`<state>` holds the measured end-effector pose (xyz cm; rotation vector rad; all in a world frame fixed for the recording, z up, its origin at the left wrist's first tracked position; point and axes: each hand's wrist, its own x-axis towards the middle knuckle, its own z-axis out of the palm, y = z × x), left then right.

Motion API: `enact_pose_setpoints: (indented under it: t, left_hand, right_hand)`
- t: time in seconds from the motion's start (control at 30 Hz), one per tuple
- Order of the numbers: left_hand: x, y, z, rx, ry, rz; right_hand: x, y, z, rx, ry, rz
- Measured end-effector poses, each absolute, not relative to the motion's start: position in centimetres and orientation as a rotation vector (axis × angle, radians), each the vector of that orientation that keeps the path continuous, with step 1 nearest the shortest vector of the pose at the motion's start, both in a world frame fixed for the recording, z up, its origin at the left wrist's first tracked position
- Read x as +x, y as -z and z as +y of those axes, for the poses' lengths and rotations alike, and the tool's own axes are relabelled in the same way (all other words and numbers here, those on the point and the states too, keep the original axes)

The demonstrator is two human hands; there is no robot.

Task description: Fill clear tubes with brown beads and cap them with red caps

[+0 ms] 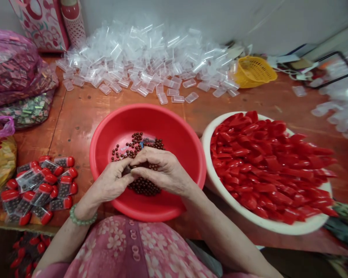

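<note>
Over a red plastic basin [104, 127], my two hands meet at the fingertips. My left hand [114, 179] is closed, thumb and fingers pinched on a small, dark-looking piece mostly hidden by the fingers. From the other side my right hand [161, 170] curls in, its thumb and fingertips closed at the same spot; what it grips is hidden. Small round brown beads [145, 187] lie on the basin floor below and around the hands. Behind my right fingers a clear plastic case [149, 139] and a bit of blue show among the beads.
Filled clear cases with red caps [42, 187] lie heaped at left. A white tub [210, 154] of red plastic caps [263, 166] stands at right. Behind are piled clear cases [162, 58] and a yellow basket [255, 71]. Bags of small packets [14, 77] sit far left.
</note>
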<state>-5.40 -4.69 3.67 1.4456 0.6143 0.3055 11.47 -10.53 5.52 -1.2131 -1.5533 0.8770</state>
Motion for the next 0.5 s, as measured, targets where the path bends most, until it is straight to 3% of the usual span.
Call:
enact_pose_setpoints:
  t: [0.23,0.5]
  left_hand:
    - [-5.3,-3.8,-4.9,1.233,-0.327,0.627]
    - [-6.0,-3.7,-4.3,1.052,-0.468,0.491]
  right_hand:
    - [12.4,-4.8,-11.0,-1.264,-1.062,-0.951]
    - [12.1,-5.3,-11.5,-1.284,-0.968,-1.027]
